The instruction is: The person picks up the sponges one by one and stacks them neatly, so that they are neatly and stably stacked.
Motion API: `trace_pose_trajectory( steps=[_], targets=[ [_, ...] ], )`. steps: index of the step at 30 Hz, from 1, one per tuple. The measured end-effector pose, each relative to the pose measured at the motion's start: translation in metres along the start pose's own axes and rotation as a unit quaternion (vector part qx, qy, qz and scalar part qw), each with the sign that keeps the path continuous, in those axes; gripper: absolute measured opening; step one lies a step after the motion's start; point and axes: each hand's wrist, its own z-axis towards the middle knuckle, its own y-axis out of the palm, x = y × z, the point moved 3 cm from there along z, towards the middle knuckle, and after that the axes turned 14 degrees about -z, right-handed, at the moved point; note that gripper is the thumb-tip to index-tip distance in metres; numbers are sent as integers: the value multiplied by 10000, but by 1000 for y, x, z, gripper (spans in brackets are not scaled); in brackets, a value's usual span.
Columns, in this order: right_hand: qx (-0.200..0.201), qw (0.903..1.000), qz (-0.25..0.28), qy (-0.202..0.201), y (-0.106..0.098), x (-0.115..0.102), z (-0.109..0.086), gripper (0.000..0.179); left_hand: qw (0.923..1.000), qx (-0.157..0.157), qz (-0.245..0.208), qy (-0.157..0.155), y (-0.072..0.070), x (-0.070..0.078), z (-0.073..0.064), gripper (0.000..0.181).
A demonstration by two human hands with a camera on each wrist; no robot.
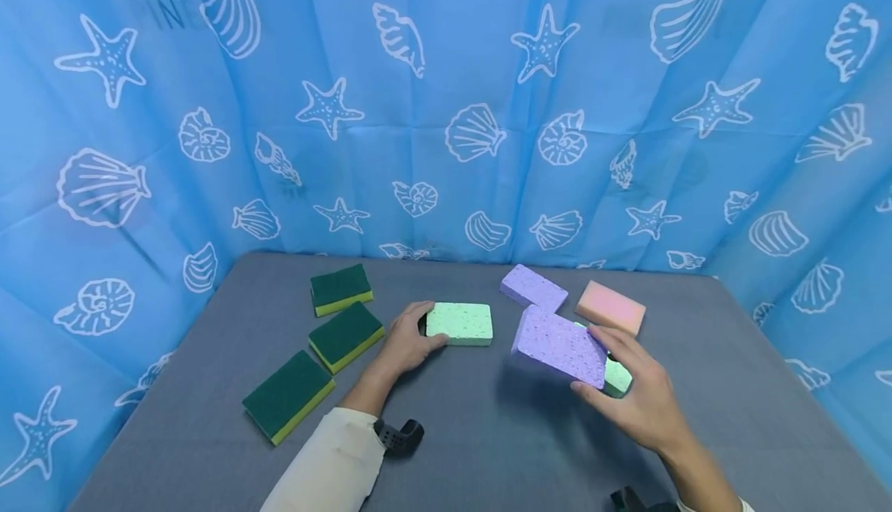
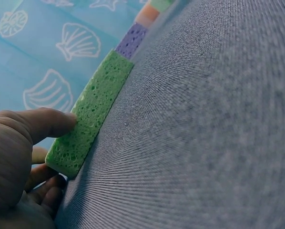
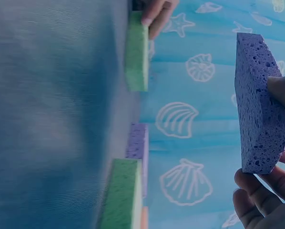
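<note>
My left hand [image 1: 408,340] grips the left end of a light green sponge [image 1: 460,323] lying on the table, thumb on its near side and fingers behind, as the left wrist view shows. Raised above the table, a purple sponge [image 1: 563,344] is held by its right end in my right hand [image 1: 643,396], between thumb and fingers. Below and behind it lies a second light green sponge [image 1: 617,378], partly hidden by the held sponge and the hand. Another purple sponge [image 1: 533,287] rests farther back, its near corner covered by the held one.
A pink sponge [image 1: 611,307] lies at the back right. On the left, several green-and-yellow scouring sponges [image 1: 289,396] lie in a slanting row, dark side up. Behind the grey-covered table [image 1: 446,450] hangs a blue curtain [image 1: 432,109] with white shells and starfish.
</note>
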Motion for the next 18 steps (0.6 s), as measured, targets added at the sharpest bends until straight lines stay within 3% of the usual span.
trace_pose_trajectory(
  steps=[18],
  targets=[
    [86, 9983, 282, -500, -4, -14, 48, 74, 9999, -23, 75, 127, 1, 0, -1, 63]
  ],
)
